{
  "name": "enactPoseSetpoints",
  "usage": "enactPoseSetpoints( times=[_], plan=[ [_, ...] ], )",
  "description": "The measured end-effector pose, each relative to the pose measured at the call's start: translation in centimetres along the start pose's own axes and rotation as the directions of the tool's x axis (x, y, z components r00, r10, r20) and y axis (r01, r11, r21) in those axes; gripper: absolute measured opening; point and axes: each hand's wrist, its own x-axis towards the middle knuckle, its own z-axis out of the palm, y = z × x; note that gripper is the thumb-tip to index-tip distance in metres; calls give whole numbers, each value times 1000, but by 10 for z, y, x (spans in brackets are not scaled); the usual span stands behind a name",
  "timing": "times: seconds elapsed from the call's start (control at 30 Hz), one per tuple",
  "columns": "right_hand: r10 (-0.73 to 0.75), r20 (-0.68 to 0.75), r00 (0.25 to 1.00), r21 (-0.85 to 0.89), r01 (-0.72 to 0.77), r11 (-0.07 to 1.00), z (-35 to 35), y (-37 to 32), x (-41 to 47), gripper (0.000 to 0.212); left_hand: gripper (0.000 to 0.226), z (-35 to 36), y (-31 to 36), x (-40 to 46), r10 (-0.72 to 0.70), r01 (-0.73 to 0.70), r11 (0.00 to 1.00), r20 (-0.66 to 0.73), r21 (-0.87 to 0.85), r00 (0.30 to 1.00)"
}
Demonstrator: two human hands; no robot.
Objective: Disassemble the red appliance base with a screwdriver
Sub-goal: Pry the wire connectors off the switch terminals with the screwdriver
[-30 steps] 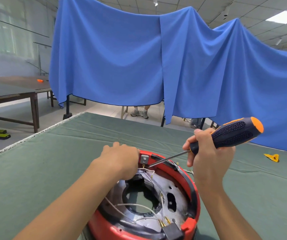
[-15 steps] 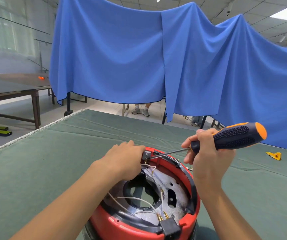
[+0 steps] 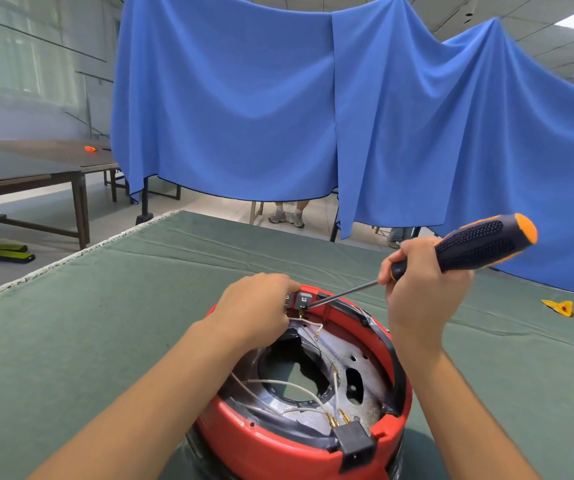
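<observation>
The red appliance base (image 3: 278, 441) sits on the green worktop (image 3: 71, 341) right in front of me. My left hand (image 3: 254, 310) rests on its far rim, fingers pinching a small grey switch block (image 3: 303, 301). My right hand (image 3: 420, 282) grips the screwdriver (image 3: 469, 247), whose tip touches that block. White wires (image 3: 278, 384) lie inside the base.

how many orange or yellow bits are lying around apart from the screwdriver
2: a small yellow piece on the green table cloth at far right, and an orange object on the brown table at far left. Others may be hidden behind the blue curtain.
</observation>
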Motion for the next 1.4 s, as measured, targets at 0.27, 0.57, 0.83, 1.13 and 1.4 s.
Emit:
enactPoseSetpoints(
  times=[0.27, 0.57, 0.83, 1.13, 1.4],
  plan=[
    [41, -69, 997, -88, -47, 995, 21, 0, 22, 27, 52, 3, -3, 0, -4, 4, 1000, -15, -27, 1000],
    [205, -161, 965, -75, -219, 973, 16, 18, 50, 20, 54, 5, -7, 2, 21, -24, 996, -32, -81, 999],
    [256, -187, 949, -8, -262, 965, 11, 25, 56, 22, 59, 7, -9, 2, 3, -10, 994, -62, -113, 998],
    [187, -204, 961, 64, -177, 982, 1, 4, 40, 23, 60, 8, -8, -1, 43, -52, 993, -84, -109, 996],
    [77, -118, 990, 32, -74, 997, 0, -1, 20, 23, 57, 9, -7, -1, 54, -63, 991, -84, -119, 995]
  ],
)
